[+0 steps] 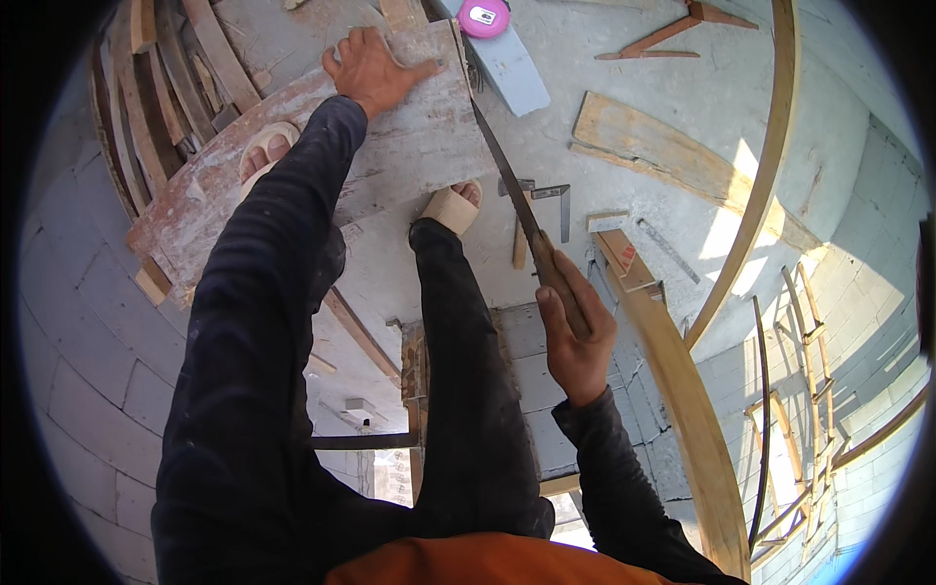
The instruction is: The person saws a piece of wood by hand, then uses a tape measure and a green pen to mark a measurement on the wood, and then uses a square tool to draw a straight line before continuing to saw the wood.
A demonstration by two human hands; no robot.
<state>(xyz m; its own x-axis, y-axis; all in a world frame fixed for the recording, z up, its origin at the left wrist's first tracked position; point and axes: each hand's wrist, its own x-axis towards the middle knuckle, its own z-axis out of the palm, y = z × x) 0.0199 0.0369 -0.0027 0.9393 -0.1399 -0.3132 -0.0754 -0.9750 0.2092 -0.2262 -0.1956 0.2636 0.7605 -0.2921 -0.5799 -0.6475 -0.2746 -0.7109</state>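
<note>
My left hand (380, 73) presses on a worn wooden board (424, 136), fingers spread near its far edge and thumb pointing right. My left slippered foot (263, 156) is on the board, while my right foot (450, 205) sits by its near edge. In my right hand (575, 327) is the wooden handle (554, 268) of a handsaw, with the fingers wrapped round it. The long saw blade (502, 156) runs up along the board's right end; whether its teeth are in the wood I cannot tell.
A pink tape measure (483, 18) rests on a grey-blue block (522, 83). Metal squares (556, 192), a plank (663, 146) and timber strips (156, 97) lie around. A long curved beam (741, 253) and another timber (682, 409) flank my right side. Wooden framing (814, 380) stands far right.
</note>
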